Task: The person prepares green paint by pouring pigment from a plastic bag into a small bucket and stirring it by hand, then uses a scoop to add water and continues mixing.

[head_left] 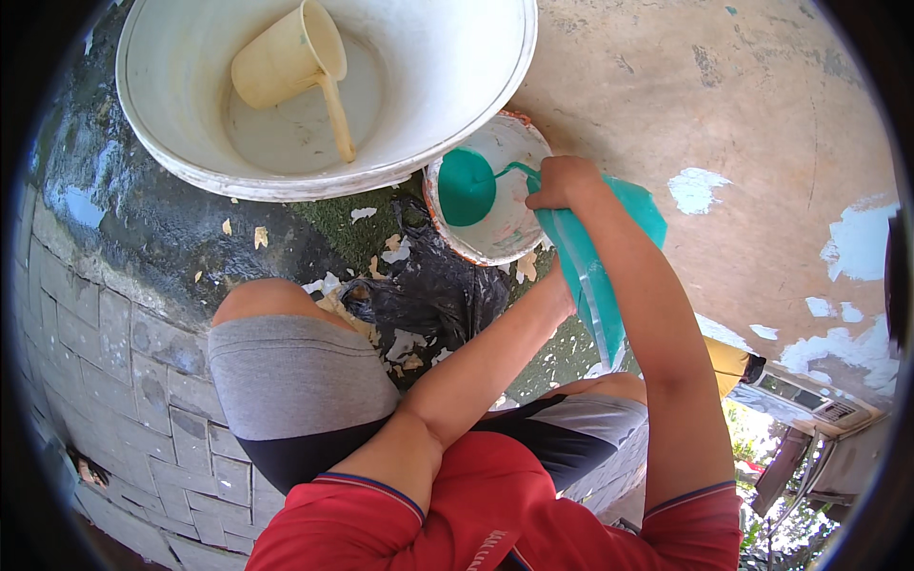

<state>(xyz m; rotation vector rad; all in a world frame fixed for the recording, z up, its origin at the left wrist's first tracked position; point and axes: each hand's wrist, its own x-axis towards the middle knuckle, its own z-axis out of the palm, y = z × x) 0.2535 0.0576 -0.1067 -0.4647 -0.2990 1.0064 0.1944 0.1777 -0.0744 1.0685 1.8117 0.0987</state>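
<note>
My right hand [569, 183] is closed around the upper end of a plastic bag [595, 262] of green paint. A thin stream of green paint runs from the bag's mouth into a small white bucket [509, 233] with a stained, orange-edged rim. Inside it, a pool of green paint [466, 187] lies toward the left. My left hand [562, 291] reaches to the bag's lower left side; its fingers are hidden behind the bag.
A large white tub [400, 105] stands behind and left of the bucket, holding a cream dipper [286, 62] with a long handle. Crumpled black plastic [438, 300] and paint flakes lie before the bucket. To the right rises a peeling wall [743, 124]; grey paving [143, 352] spreads at left.
</note>
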